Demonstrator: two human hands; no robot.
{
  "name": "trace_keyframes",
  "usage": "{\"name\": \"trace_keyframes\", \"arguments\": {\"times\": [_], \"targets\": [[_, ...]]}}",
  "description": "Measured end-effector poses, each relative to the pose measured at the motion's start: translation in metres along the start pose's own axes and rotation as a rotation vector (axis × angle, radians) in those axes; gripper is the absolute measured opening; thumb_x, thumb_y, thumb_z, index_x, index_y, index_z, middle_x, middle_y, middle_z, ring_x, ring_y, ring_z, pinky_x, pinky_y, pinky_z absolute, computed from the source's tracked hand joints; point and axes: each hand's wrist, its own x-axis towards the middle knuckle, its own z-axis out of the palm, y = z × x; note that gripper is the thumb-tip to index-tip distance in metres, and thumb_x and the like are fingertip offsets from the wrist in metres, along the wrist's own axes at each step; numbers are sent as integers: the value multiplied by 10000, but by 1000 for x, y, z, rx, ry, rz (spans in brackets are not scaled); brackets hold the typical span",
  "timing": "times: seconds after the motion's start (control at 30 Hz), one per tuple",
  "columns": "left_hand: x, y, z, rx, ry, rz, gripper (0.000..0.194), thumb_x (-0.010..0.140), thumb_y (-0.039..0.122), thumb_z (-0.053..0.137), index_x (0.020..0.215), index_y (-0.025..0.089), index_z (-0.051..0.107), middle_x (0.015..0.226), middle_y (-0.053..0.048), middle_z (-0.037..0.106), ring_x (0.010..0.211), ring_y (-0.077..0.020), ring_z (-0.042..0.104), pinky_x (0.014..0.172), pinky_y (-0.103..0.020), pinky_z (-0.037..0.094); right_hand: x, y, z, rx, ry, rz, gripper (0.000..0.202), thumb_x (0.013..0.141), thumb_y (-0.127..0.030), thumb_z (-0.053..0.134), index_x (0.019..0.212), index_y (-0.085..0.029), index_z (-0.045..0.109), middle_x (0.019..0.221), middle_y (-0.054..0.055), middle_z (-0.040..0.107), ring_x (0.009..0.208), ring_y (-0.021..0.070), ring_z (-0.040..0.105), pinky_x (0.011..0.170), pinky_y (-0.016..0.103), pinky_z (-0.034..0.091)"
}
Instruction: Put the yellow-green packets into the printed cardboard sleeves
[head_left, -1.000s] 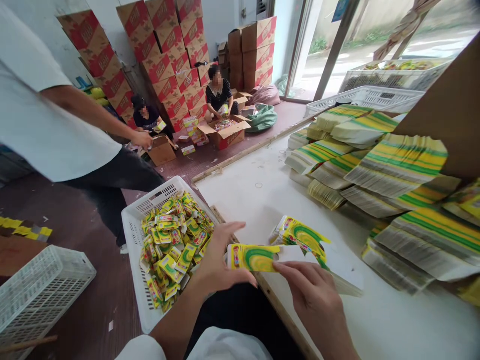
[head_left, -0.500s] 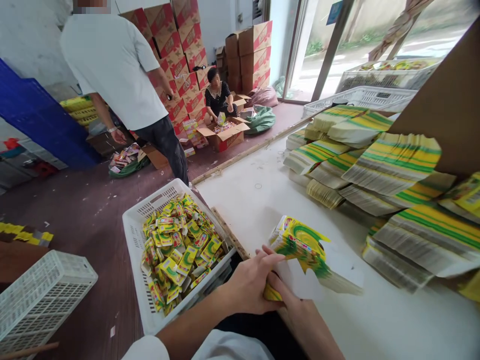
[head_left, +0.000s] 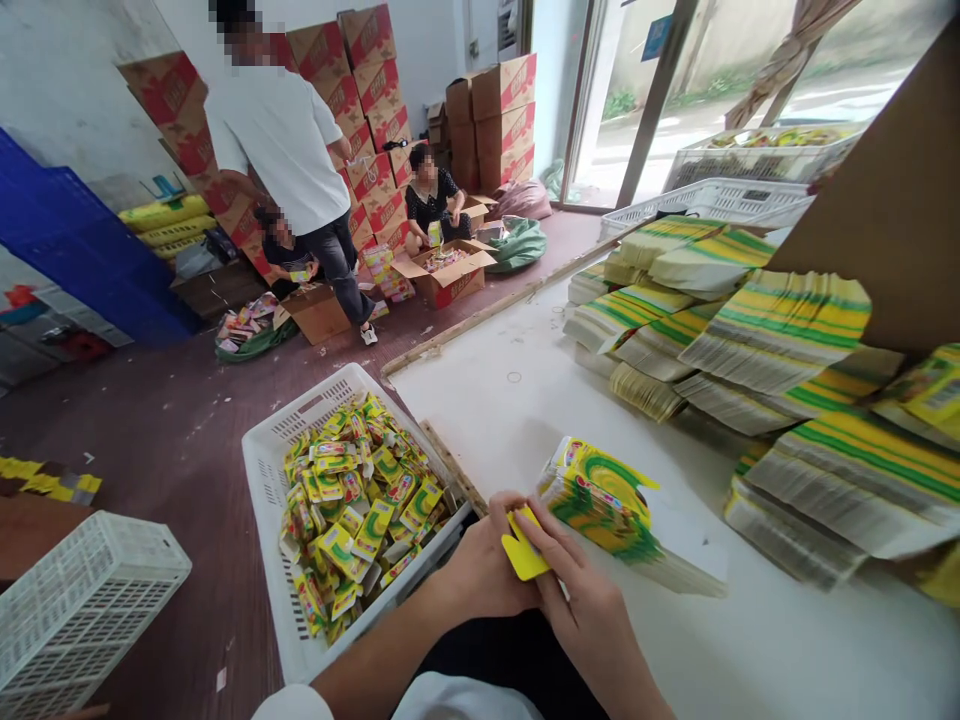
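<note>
A small yellow carton with a raised flap sits between my two hands, at the table's near edge. My left hand is closed round it, and its lower part is hidden by my fingers. From the other side my right hand grips it, fingers along the flap. Just beyond lies a stack of flat yellow-green cartons on the white table. To the left of my arms, a white plastic crate holds a heap of small folded yellow cartons.
Bundles of flat cartons are piled along the table's right side. An upturned white crate rests on the floor at left. One person walks by; two others sit beside open boxes near stacked boxes.
The carton has turned in my hands: a white inner side showed before, a yellow flap shows now. The walking person has moved right and farther off, uncovering a seated person.
</note>
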Motion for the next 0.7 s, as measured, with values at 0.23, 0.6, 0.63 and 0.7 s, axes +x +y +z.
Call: {"name": "trace_keyframes", "arguments": {"times": [0.23, 0.6, 0.63, 0.7], "targets": [[-6, 6, -13, -179, 112, -187, 574, 696, 370, 798, 1167, 195, 521, 1057, -89, 643, 906, -265, 682, 804, -396, 567, 1, 3, 0, -18, -14, -69, 529, 990, -154, 519, 1497, -300, 565, 1600, 84, 504, 1406, 259, 581, 1071, 360, 589], [-7, 5, -25, -4, 55, -192, 617, 652, 273, 815, 1217, 174, 587, 1194, -138, 680, 1132, -339, 654, 1010, -506, 524, 6, 14, -12, -92, 47, -40, 265, 984, -286, 589, 1150, -296, 794, 1471, 113, 649, 1233, 285, 721, 986, 412, 640], [-7, 3, -27, 26, 48, -193, 568, 654, 274, 816, 1175, 179, 613, 1156, -127, 690, 1106, -333, 660, 992, -495, 531, 4, 15, -12, -95, 29, -37, 277, 980, -296, 599, 1184, -296, 786, 1491, 120, 631, 1251, 293, 710, 989, 416, 638], [-7, 2, -32, 66, 36, -198, 537, 645, 286, 828, 1140, 185, 646, 1123, -118, 698, 1071, -325, 671, 967, -478, 539, 2, 15, -15, -96, -26, -23, 301, 975, -297, 605, 1225, -290, 772, 1523, 131, 599, 1301, 306, 677, 1002, 419, 629]]}}
